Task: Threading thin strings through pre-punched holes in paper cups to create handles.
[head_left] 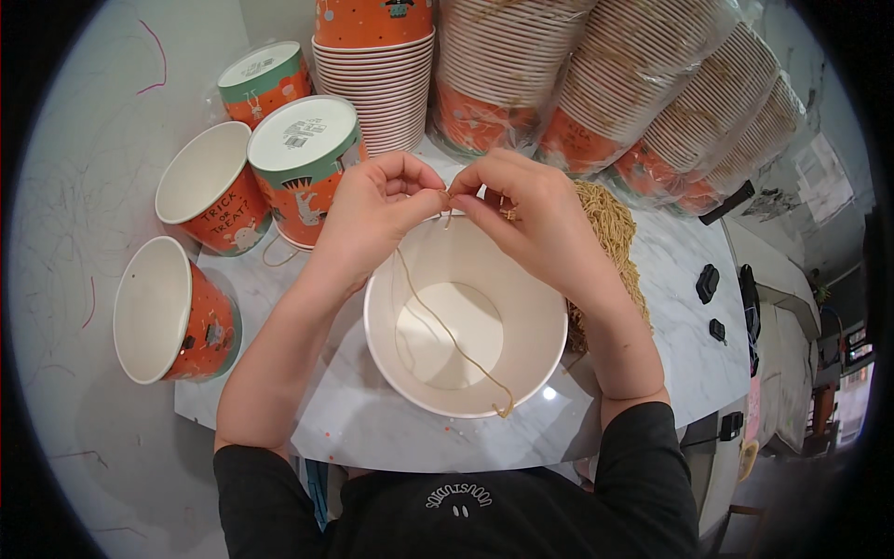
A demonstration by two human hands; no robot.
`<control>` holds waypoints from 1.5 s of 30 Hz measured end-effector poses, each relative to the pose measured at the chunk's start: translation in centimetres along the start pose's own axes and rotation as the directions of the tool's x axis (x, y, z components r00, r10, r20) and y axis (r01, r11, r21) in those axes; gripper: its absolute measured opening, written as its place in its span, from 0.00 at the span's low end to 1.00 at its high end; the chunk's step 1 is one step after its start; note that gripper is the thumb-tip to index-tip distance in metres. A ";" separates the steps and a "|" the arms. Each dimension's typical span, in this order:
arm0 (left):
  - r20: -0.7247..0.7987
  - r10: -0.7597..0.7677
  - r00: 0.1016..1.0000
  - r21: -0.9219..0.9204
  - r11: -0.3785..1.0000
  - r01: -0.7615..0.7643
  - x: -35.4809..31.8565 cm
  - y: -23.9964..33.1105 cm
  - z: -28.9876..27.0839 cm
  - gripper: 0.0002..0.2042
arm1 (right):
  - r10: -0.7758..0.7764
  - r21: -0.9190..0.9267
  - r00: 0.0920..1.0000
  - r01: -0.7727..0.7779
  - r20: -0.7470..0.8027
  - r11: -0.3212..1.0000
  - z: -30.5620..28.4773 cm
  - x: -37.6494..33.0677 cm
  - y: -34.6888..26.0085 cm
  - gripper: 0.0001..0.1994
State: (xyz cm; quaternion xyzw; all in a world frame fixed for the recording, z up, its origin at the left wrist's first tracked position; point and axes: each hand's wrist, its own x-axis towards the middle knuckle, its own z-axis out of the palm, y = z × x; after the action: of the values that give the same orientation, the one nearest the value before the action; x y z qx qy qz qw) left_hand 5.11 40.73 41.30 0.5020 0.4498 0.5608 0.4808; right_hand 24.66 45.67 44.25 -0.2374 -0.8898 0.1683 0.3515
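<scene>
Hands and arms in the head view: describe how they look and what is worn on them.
Both are bare: the left hand and right hand wear no gloves, and no rings or watch show. The forearms are uncovered up to dark, near-black sleeves, the left sleeve and right sleeve, pushed up near the elbows. The sleeves belong to a dark top with a small pale mark on its chest.

Along the far edge of the tabletop (652, 279) lean clear plastic sleeves (670, 93) packed with stacked orange paper cups. At far left, two upturned orange-and-green tubs show white round bases, each with a small dark printed label (300, 132). A pale paper sheet (824, 172) lies far right.
</scene>
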 end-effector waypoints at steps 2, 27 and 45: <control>-0.022 0.000 1.000 -0.009 1.000 0.000 0.0 0.0 0.0 0.04 | 0.017 0.019 1.000 -0.017 0.001 1.000 0.0 0.0 -0.2 0.05; -0.025 0.165 0.986 0.276 0.949 -0.151 -0.4 -0.1 0.6 0.04 | 0.285 0.356 0.948 -0.318 0.142 0.879 0.7 0.1 1.0 0.04; 0.012 0.047 0.999 0.143 0.988 -0.049 -0.4 0.8 -0.4 0.05 | 0.291 0.414 0.931 -0.359 0.220 0.836 0.3 0.4 1.2 0.05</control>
State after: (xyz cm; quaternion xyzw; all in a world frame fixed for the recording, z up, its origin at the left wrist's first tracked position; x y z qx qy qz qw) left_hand 4.66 40.17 42.04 0.5484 0.4747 0.5362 0.4318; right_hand 24.58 46.86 43.73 -0.2848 -0.7971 0.4427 0.2959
